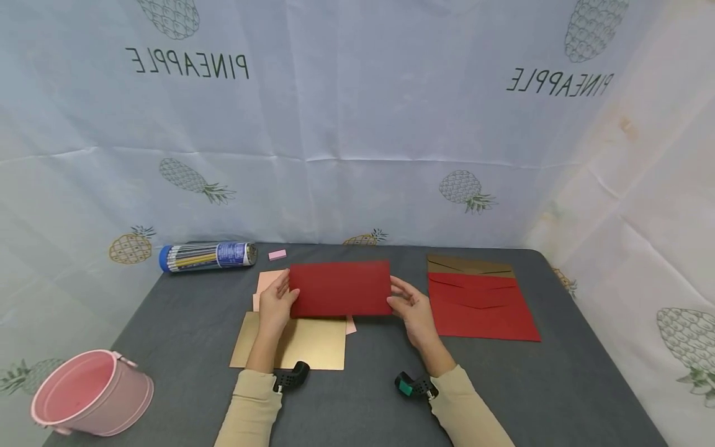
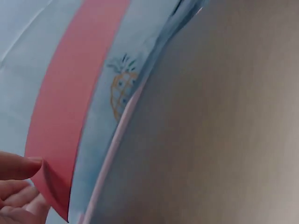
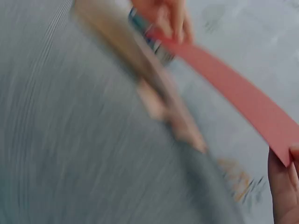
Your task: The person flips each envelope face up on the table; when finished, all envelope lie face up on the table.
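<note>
Creases could come on the red envelope (image 1: 341, 288) if my thumbs press too hard, because beside my left thumb its corner bends; a pinch too loose could let it fall onto the gold paper (image 1: 314, 352). My left hand (image 1: 276, 304) and right hand (image 1: 412, 310) pinch its two short ends and hold it raised above the desk (image 1: 357, 406), with both forearms reaching forward and slightly inward.

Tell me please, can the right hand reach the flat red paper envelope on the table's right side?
Likely yes: the flat red paper envelope lies uncovered, close to the right hand. However, that hand pinches the rectangular red paper piece, so it would probably need to let go first.
</note>
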Available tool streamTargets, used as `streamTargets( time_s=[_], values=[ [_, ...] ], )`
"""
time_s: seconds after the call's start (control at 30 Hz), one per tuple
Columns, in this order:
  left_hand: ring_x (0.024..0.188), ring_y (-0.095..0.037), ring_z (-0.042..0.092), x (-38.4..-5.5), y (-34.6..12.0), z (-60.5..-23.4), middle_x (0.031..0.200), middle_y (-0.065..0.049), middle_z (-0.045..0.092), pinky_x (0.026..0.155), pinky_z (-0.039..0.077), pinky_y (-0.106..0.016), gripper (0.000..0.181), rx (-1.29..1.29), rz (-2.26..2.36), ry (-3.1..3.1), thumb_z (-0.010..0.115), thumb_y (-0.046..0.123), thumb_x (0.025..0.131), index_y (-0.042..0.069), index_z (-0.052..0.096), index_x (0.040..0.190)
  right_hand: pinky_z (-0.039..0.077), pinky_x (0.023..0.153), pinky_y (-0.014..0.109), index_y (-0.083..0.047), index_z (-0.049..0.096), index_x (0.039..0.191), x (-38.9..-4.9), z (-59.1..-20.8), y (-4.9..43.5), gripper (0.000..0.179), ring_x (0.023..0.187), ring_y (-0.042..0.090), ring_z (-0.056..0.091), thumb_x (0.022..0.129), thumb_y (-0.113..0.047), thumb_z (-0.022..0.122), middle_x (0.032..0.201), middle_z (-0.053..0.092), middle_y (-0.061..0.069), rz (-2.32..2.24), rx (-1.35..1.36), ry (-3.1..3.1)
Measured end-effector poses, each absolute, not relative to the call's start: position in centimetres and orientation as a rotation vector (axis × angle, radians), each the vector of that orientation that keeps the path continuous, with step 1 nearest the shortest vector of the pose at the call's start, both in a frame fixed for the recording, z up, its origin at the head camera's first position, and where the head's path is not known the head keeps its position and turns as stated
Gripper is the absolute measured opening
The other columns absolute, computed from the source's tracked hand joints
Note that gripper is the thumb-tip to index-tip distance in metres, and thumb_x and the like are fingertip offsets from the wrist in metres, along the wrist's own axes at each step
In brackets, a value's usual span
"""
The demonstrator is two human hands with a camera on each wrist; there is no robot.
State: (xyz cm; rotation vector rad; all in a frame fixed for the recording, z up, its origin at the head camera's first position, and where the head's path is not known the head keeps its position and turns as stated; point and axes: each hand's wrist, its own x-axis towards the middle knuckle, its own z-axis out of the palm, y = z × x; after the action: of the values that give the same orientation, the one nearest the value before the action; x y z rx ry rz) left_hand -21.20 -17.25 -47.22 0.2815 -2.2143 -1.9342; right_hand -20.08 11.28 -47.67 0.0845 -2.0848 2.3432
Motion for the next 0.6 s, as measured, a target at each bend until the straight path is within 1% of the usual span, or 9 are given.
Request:
streamTargets(
  time_s=[0.07, 0.17, 0.23, 0.3, 0.4, 0.43, 0.5, 0.57, 0.6],
  values=[
    [0.139, -0.034, 0.032, -20.9, -16.3, -46.4, 0.150, -0.022, 0.032, 0.110, 0.031, -0.042, 0.061, 0.207, -1.816, -2.278, 0.058, -0.003, 0.090, -0.005, 0.031, 0.145, 0.055, 0.073, 0.021, -0.002, 0.053, 0.133, -19.7, -46.7, 11.1, 0.046, 0.089, 0.007, 0.064, 0.087, 0.004, 0.062, 0.118, 0.057, 0.021, 2.317, 0.105, -2.042],
    [0.142, -0.033, 0.024, -19.7, -14.2, -44.3, 0.155, -0.019, 0.022, 0.113, 0.026, -0.046, 0.065, 0.091, -1.612, -2.349, 0.058, 0.003, 0.092, -0.005, 0.025, 0.147, 0.054, 0.076, 0.018, -0.001, 0.055, 0.131, -19.0, -45.2, 10.5, 0.044, 0.093, 0.007, 0.062, 0.087, 0.001, 0.064, 0.118, 0.057, 0.022, 2.245, 0.132, -1.991],
    [0.141, -0.033, 0.027, -18.4, -12.2, -42.4, 0.154, -0.019, 0.025, 0.111, 0.030, -0.048, 0.065, -0.038, -1.539, -2.345, 0.060, 0.007, 0.091, -0.004, 0.027, 0.146, 0.053, 0.077, 0.016, 0.000, 0.057, 0.129, -18.5, -44.2, 10.0, 0.043, 0.095, 0.007, 0.062, 0.087, -0.001, 0.065, 0.118, 0.059, 0.022, 2.159, 0.157, -1.966],
    [0.139, -0.033, 0.032, -16.9, -10.2, -40.8, 0.153, -0.018, 0.029, 0.108, 0.035, -0.047, 0.064, -0.222, -1.608, -2.304, 0.060, 0.009, 0.092, -0.002, 0.029, 0.147, 0.053, 0.076, 0.015, 0.000, 0.058, 0.127, -17.7, -43.0, 9.4, 0.041, 0.097, 0.010, 0.062, 0.087, -0.001, 0.065, 0.115, 0.061, 0.022, 2.052, 0.200, -1.946],
    [0.135, -0.034, 0.038, -14.9, -7.7, -39.3, 0.150, -0.018, 0.034, 0.099, 0.042, -0.048, 0.062, -0.491, -1.706, -2.247, 0.060, 0.012, 0.093, 0.001, 0.032, 0.146, 0.056, 0.074, 0.020, 0.007, 0.056, 0.125, -16.3, -40.9, 8.2, 0.039, 0.098, 0.023, 0.063, 0.086, 0.005, 0.063, 0.111, 0.062, 0.026, 1.863, 0.327, -1.930],
    [0.135, -0.034, 0.039, -14.4, -7.1, -39.0, 0.150, -0.017, 0.035, 0.098, 0.042, -0.049, 0.061, -0.555, -1.720, -2.238, 0.060, 0.012, 0.093, 0.002, 0.032, 0.146, 0.057, 0.073, 0.024, 0.009, 0.056, 0.124, -15.8, -40.3, 7.8, 0.039, 0.098, 0.028, 0.062, 0.086, 0.008, 0.062, 0.110, 0.062, 0.027, 1.805, 0.371, -1.928],
    [0.135, -0.032, 0.039, -13.7, -6.2, -38.7, 0.151, -0.014, 0.035, 0.096, 0.044, -0.050, 0.061, -0.624, -1.707, -2.227, 0.059, 0.013, 0.094, 0.006, 0.031, 0.148, 0.058, 0.071, 0.032, 0.013, 0.056, 0.122, -14.9, -39.3, 7.1, 0.039, 0.097, 0.036, 0.061, 0.084, 0.012, 0.061, 0.109, 0.062, 0.028, 1.703, 0.457, -1.934],
    [0.135, -0.029, 0.040, -13.3, -5.6, -38.6, 0.151, -0.012, 0.035, 0.095, 0.045, -0.049, 0.062, -0.638, -1.683, -2.216, 0.058, 0.013, 0.095, 0.010, 0.029, 0.149, 0.058, 0.073, 0.037, 0.012, 0.057, 0.121, -14.5, -38.8, 6.5, 0.038, 0.097, 0.037, 0.060, 0.083, 0.014, 0.061, 0.110, 0.063, 0.027, 1.616, 0.523, -1.947],
    [0.134, -0.028, 0.041, -13.1, -5.5, -38.6, 0.151, -0.011, 0.035, 0.093, 0.046, -0.048, 0.062, -0.634, -1.671, -2.208, 0.058, 0.013, 0.095, 0.011, 0.029, 0.150, 0.058, 0.074, 0.037, 0.011, 0.058, 0.121, -14.5, -38.8, 6.3, 0.039, 0.096, 0.037, 0.061, 0.083, 0.014, 0.061, 0.111, 0.064, 0.025, 1.571, 0.552, -1.957]
  ],
)
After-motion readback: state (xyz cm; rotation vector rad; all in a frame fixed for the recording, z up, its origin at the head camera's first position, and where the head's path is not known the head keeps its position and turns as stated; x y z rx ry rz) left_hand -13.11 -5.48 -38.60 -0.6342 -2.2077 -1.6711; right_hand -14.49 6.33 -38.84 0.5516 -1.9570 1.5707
